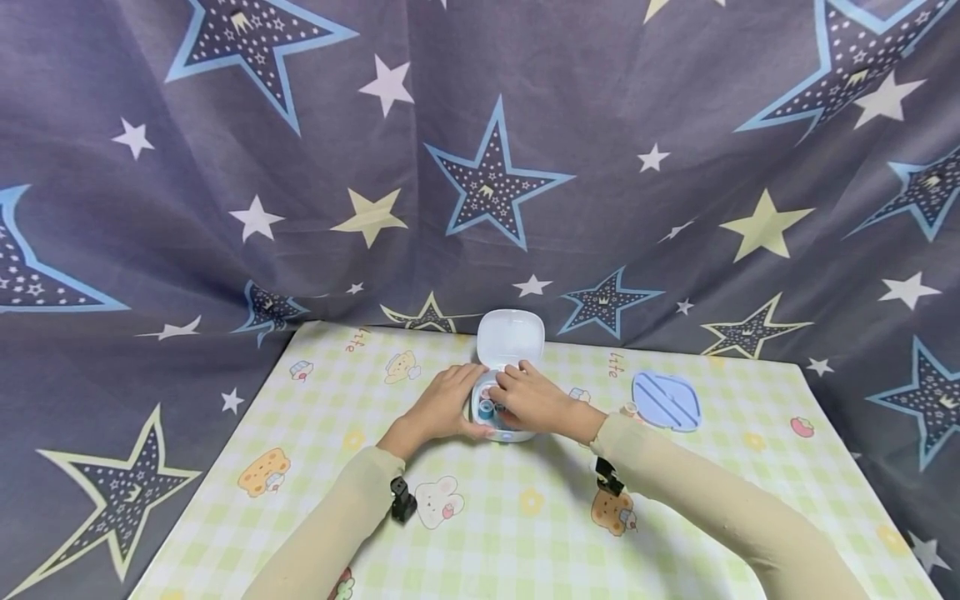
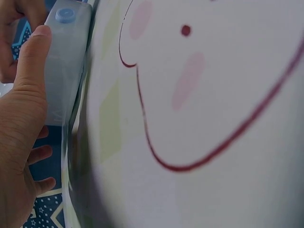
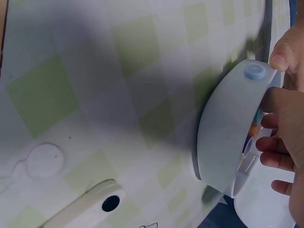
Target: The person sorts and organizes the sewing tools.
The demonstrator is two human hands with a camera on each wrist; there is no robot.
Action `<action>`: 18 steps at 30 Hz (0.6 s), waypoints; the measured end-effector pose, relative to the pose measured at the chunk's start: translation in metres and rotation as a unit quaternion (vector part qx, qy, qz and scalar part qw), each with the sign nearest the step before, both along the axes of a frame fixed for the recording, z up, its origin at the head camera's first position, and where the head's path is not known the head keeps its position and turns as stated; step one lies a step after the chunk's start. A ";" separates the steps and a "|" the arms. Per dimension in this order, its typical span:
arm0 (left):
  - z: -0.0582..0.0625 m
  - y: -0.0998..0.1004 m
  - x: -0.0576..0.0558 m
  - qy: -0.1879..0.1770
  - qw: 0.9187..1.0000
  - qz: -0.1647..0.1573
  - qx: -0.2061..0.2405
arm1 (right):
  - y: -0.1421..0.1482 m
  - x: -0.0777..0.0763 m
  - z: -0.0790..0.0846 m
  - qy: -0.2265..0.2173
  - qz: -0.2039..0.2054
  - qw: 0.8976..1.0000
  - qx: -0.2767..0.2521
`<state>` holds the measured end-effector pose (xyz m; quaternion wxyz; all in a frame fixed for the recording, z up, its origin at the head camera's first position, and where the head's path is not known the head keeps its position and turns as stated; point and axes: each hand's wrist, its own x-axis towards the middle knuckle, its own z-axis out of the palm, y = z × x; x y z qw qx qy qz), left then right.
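A small white-and-pale-blue box [image 1: 512, 436] stands on the table with its hinged lid [image 1: 512, 335] raised at the back. My left hand [image 1: 448, 402] holds the box's left side, its thumb [image 2: 34, 59] along the front rim near a round blue button [image 2: 65, 15]. From the right, my right hand [image 1: 536, 403] reaches over the rim with its fingers inside the box. Its fingertips are hidden there, so whether they pinch something does not show. A blue round piece [image 1: 486, 408] lies inside on the left. Orange and purple pieces [image 3: 253, 130] show beside the right fingers.
A light-blue tray-like panel [image 1: 666, 402] with diagonal bars lies to the right. Next to it is a small beige piece [image 1: 628, 409]. In the right wrist view, a pale object with a dark hole [image 3: 90, 209] lies on the checked tablecloth. A star-patterned curtain [image 1: 480, 275] hangs behind the table.
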<state>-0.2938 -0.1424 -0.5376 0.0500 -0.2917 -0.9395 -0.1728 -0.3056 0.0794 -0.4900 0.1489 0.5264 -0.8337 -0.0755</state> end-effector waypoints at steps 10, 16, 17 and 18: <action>0.000 0.000 0.002 0.005 1.000 -0.001 0.003 | 0.001 0.003 0.003 -0.016 -0.009 1.000 0.000; 0.002 0.000 0.002 0.009 1.000 -0.003 0.008 | 0.002 0.003 0.005 -0.012 -0.004 1.000 -0.013; 0.002 0.000 0.002 0.010 1.000 -0.003 0.009 | 0.003 0.004 0.005 -0.012 -0.005 1.000 -0.015; 0.002 0.000 0.002 0.012 1.000 -0.004 0.010 | 0.004 0.004 0.005 -0.012 -0.006 1.000 -0.018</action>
